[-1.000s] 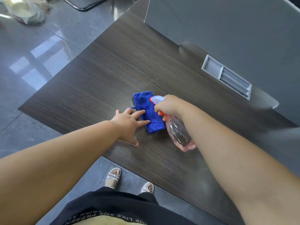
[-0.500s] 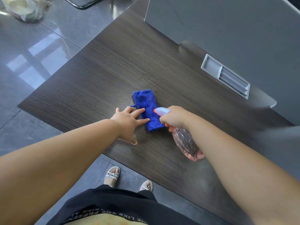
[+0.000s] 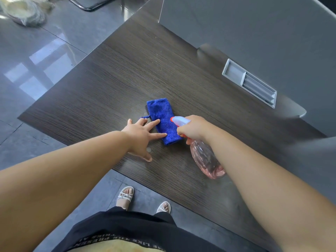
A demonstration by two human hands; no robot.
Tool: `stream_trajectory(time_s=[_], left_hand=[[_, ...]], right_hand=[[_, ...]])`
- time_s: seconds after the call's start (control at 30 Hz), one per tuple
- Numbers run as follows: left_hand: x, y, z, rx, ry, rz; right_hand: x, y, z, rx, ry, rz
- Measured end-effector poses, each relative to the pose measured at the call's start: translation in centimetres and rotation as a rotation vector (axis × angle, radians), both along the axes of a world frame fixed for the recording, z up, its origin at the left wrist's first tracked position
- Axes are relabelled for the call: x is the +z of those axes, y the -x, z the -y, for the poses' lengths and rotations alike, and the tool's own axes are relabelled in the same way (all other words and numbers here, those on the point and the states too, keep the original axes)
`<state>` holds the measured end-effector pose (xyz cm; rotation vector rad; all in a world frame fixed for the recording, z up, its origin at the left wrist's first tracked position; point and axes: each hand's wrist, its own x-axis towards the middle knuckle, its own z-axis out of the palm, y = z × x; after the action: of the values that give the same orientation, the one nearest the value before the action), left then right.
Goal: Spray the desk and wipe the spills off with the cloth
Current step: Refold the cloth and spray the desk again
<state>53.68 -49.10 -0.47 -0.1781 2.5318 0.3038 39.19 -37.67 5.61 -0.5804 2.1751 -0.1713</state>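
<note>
A folded blue cloth [image 3: 161,117] lies on the dark wood desk [image 3: 112,84]. My left hand [image 3: 141,135] lies flat with spread fingers, two fingertips resting on the cloth's left edge and the thumb on the desk. My right hand [image 3: 193,128] grips the neck and trigger of a pink transparent spray bottle [image 3: 207,159]. The bottle's white nozzle with its red tip points left over the cloth, and the body tilts back toward me. A small wet spot [image 3: 149,149] shows on the desk beside my left hand.
A grey partition [image 3: 254,30] stands along the desk's far right side, with a grey cable tray [image 3: 250,82] set in the desktop at its foot. The desk's near edge runs just above my feet. A plastic bag [image 3: 23,10] lies on the tiled floor at far left.
My right hand with the spray bottle has moved down and toward me, from over the cloth's middle to its near right corner. My left hand has stayed on the cloth.
</note>
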Motion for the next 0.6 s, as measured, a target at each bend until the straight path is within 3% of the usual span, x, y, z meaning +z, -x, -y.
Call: stream_trajectory(time_s=[0.2,0.6], left_hand=[[0.0,0.1,-0.2,0.007,0.009,0.011],[0.2,0.0,-0.1,0.003,0.008,0.008]], right_hand=[[-0.1,0.4,1.2,-0.107,0.053,0.042],[0.3,0.5,1.8,-0.046,0.032,0.043]])
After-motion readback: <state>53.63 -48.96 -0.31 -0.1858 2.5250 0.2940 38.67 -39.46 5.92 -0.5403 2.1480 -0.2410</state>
